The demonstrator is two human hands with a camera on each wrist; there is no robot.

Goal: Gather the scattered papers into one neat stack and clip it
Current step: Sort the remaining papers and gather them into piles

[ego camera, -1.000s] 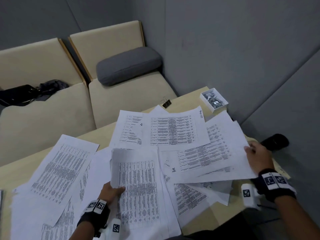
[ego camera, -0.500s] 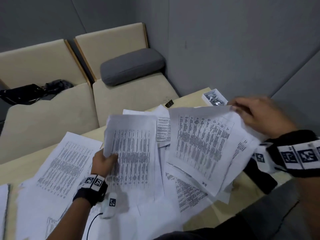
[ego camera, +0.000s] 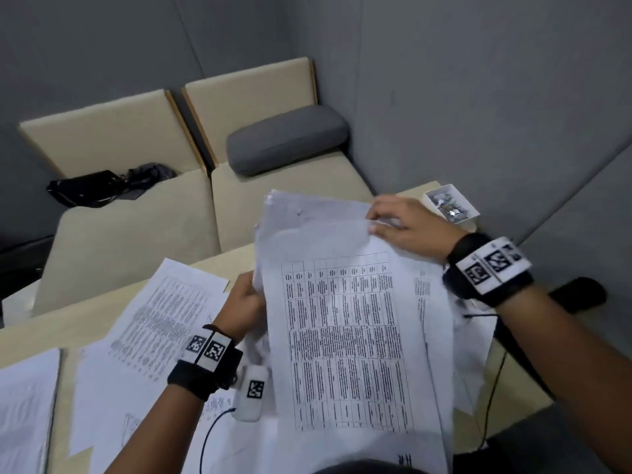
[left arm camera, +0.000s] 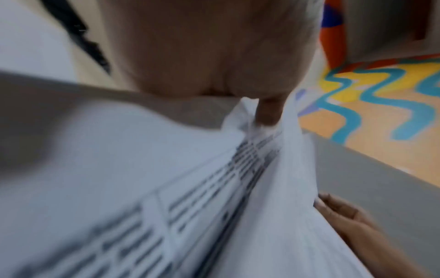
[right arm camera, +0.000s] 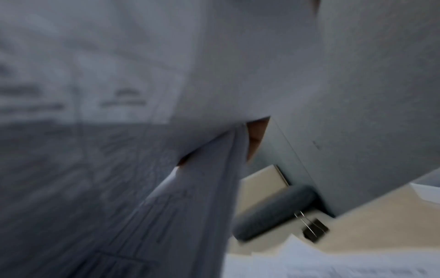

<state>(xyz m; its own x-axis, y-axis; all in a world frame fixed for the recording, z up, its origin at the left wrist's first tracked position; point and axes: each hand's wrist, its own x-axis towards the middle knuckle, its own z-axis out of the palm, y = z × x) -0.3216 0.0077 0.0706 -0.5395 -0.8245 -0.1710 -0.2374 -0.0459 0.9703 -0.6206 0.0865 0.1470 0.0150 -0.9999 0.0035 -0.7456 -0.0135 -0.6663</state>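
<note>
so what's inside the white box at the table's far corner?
The white box holds a heap of small shiny metal bits, probably clips; too small to tell. Its bottom is covered.

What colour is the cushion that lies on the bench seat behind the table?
The cushion is dark grey; the head view shows it best.

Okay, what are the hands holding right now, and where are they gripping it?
Both hold one bundle of printed papers: the left hand grips its left edge, the right hand pinches its top right corner.
</note>
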